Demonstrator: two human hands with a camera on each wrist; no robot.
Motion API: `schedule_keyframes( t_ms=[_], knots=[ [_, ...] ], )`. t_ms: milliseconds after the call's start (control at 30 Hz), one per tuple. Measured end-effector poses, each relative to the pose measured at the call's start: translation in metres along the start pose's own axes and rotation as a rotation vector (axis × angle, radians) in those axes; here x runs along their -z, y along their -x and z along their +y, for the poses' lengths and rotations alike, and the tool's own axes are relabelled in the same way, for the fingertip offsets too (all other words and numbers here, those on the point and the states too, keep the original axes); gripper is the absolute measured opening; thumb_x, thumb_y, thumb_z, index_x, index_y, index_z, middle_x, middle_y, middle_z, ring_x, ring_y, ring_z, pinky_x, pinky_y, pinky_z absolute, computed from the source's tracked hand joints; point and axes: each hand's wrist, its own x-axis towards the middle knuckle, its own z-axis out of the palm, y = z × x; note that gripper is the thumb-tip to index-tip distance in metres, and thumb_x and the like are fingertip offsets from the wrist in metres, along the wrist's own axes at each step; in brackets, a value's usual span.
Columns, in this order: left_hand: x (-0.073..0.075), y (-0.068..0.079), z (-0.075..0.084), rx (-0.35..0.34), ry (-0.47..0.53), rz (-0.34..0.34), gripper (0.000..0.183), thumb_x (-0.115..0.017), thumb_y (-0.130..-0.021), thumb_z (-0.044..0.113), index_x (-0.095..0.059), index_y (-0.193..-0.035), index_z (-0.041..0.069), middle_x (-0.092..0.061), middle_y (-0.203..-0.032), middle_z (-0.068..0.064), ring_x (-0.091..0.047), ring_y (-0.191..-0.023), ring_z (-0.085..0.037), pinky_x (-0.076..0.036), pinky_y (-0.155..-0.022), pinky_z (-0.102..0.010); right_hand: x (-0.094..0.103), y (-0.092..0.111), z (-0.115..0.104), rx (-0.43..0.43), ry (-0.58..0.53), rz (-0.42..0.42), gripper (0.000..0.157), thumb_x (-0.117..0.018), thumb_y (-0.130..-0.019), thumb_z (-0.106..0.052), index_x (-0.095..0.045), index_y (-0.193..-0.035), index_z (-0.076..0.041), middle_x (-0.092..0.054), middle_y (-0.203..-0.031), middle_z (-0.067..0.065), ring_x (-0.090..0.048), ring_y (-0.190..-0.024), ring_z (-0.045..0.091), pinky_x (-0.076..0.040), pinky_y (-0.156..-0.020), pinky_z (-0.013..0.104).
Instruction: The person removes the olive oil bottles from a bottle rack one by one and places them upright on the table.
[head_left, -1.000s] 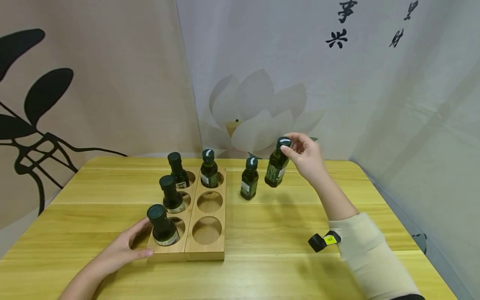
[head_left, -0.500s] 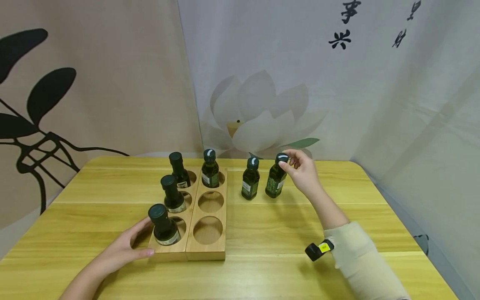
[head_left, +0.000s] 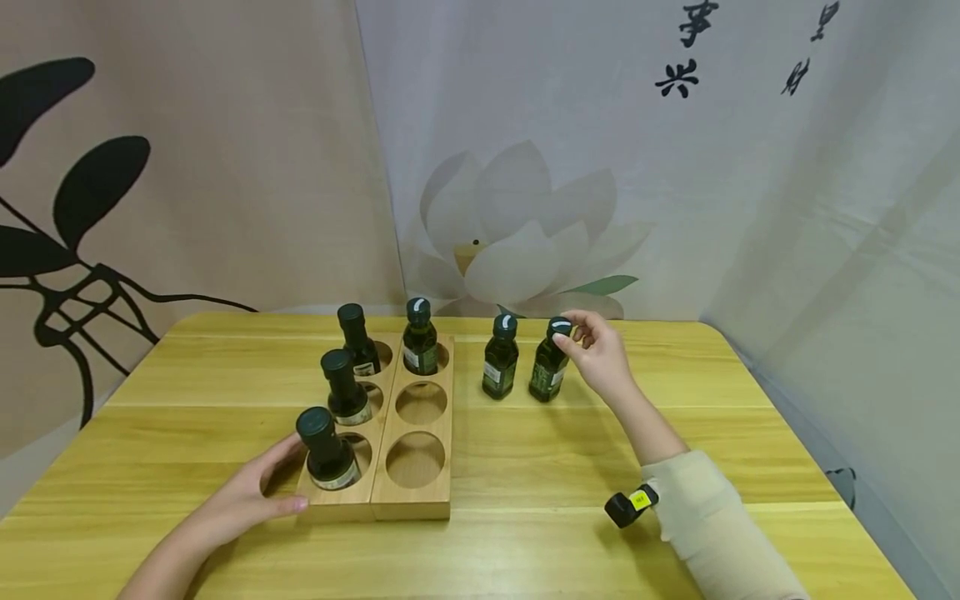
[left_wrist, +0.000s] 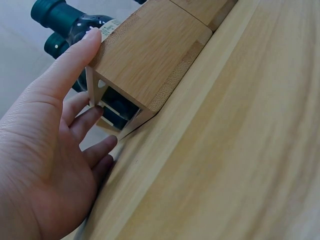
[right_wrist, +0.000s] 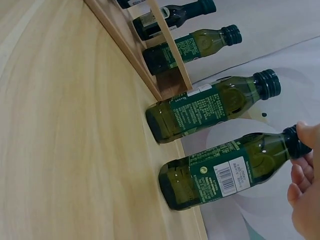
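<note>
near the far edge of the table (head_left: 525, 550), the right hand (head_left: 600, 360) pinched a bottle (head_left: 548, 372); the left hand (head_left: 238, 500), relaxed, touched the rack (head_left: 412, 510).

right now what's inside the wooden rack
The pale two-row wooden rack holds three dark long-capped bottles in its left row and one green-labelled glass bottle in its right row's far hole. From the head view, its top hides their bases.

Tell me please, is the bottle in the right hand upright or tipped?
Upright: the held bottle parallels its standing neighbour, cap uppermost.
</note>
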Motion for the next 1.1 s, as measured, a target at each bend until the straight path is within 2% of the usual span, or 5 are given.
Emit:
schedule_keyframes(
  t_ms=[167,333,633,833,1100],
  knots=[
    [0.0,0.0,0.0,-0.001,0.0,0.0,0.081,-0.072,-0.083,0.008,-0.025,-0.147,-0.007,-0.036,-0.142,-0.033,-0.031,-0.127,-0.049,-0.03,-0.093,-0.012,0.0,0.001,0.0,0.01,0.029,-0.011,0.031,-0.071,-0.087,-0.009,-0.061,-0.115,0.0,-0.056,-0.088,0.01,-0.045,-0.077,0.023,-0.037,-0.066,0.029],
    [-0.001,0.0,-0.002,-0.005,-0.018,0.006,0.081,-0.073,-0.082,0.007,-0.025,-0.146,-0.008,-0.037,-0.141,-0.033,-0.032,-0.125,-0.05,-0.03,-0.094,-0.013,0.004,0.001,-0.004,0.003,0.071,-0.034,0.037,-0.072,-0.088,-0.016,-0.061,-0.12,-0.003,-0.059,-0.101,0.01,-0.048,-0.085,0.022,-0.037,-0.071,0.032],
    [0.0,-0.001,-0.002,-0.007,-0.007,0.006,0.081,-0.072,-0.082,0.007,-0.025,-0.146,-0.008,-0.038,-0.141,-0.033,-0.032,-0.125,-0.05,-0.03,-0.093,-0.012,0.008,-0.012,-0.04,0.16,0.087,0.017,0.04,-0.074,-0.086,-0.019,-0.062,-0.121,-0.005,-0.062,-0.108,0.008,-0.047,-0.085,0.022,-0.036,-0.071,0.033],
    [0.0,0.0,-0.001,-0.005,-0.03,0.013,0.081,-0.073,-0.082,0.008,-0.026,-0.146,-0.009,-0.038,-0.14,-0.033,-0.032,-0.125,-0.05,-0.03,-0.093,-0.012,-0.006,-0.023,-0.071,0.228,0.041,-0.014,0.04,-0.074,-0.085,-0.019,-0.062,-0.121,-0.006,-0.062,-0.109,0.009,-0.047,-0.085,0.02,-0.038,-0.071,0.034],
    [-0.001,0.0,0.0,-0.015,-0.019,0.016,0.081,-0.073,-0.082,0.007,-0.027,-0.145,-0.01,-0.038,-0.14,-0.033,-0.032,-0.125,-0.05,-0.029,-0.093,-0.012,-0.041,-0.029,-0.098,0.237,0.015,-0.088,0.04,-0.073,-0.086,-0.021,-0.062,-0.122,-0.008,-0.061,-0.111,0.006,-0.049,-0.09,0.024,-0.041,-0.073,0.036]
  ],
)
